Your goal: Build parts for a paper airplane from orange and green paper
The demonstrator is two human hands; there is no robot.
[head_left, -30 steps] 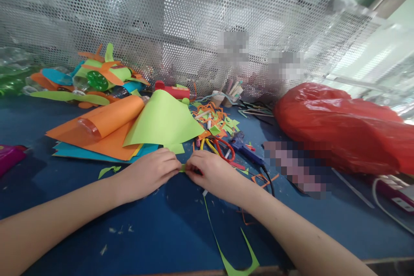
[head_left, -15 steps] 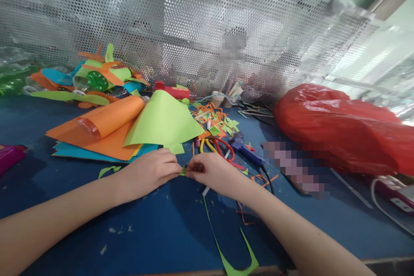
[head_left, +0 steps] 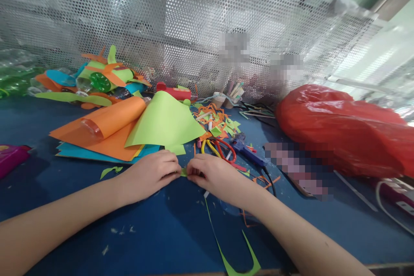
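Note:
A small strip of green paper spans the gap between my two hands, low over the blue table. My left hand pinches one end of it. The other end is in the closed fingers of my right hand. Most of the strip is hidden by the fingers. Just behind my hands lie a large curled green sheet and scissors with red and yellow handles. A blue glue gun rests to the right of the scissors.
Orange sheets with an orange-wrapped bottle lie at left. Paper-winged bottle planes and orange and green scraps are at the back. A red plastic bag fills the right. A curved green offcut lies near the front edge.
The whole view has shifted slightly. Both hands keep hold of the green strip in nearly the same place, with my right fingers a little more curled over it.

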